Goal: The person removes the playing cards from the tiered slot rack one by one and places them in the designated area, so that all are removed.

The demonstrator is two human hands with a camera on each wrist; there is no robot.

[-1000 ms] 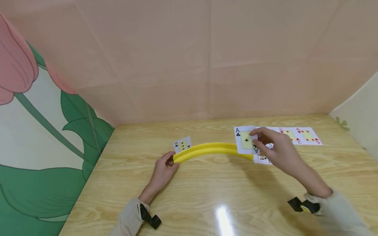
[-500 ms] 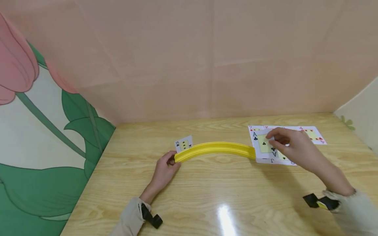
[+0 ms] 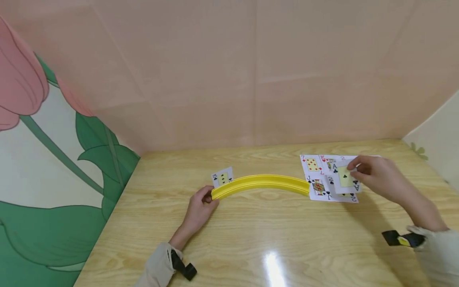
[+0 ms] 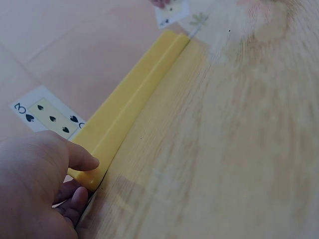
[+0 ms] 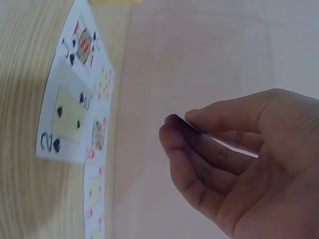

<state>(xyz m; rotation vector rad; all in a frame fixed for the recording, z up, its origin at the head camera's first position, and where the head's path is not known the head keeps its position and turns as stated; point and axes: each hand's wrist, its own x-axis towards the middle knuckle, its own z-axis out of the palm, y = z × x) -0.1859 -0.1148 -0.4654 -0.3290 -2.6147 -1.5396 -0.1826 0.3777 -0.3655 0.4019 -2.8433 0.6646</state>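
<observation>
My left hand (image 3: 199,205) grips the left end of a curved yellow card holder (image 3: 265,181), thumb and fingers around that end in the left wrist view. A three of spades (image 4: 50,117) stands tilted in the holder close to this hand. Between thumb and fingertips, my right hand (image 3: 385,179) pinches an ace of clubs (image 3: 344,181). The ace overlaps the cards lying at the right in the head view. A jack of spades (image 3: 317,187) and a two of spades (image 5: 67,117) lie in the nearer row there. In the right wrist view the ace shows only as a thin edge.
Behind the spades lie a seven of diamonds (image 3: 311,164), a king of hearts (image 5: 98,134) and more red cards (image 5: 94,191). The wooden table (image 3: 236,239) ends at a pink cloth backdrop (image 3: 215,79). A flowered panel (image 3: 39,167) stands at the left.
My right hand has carried the ace rightward, from over the holder's right end to over the two of spades, uncovering the jack and seven. My left hand has kept its grip on the holder.
</observation>
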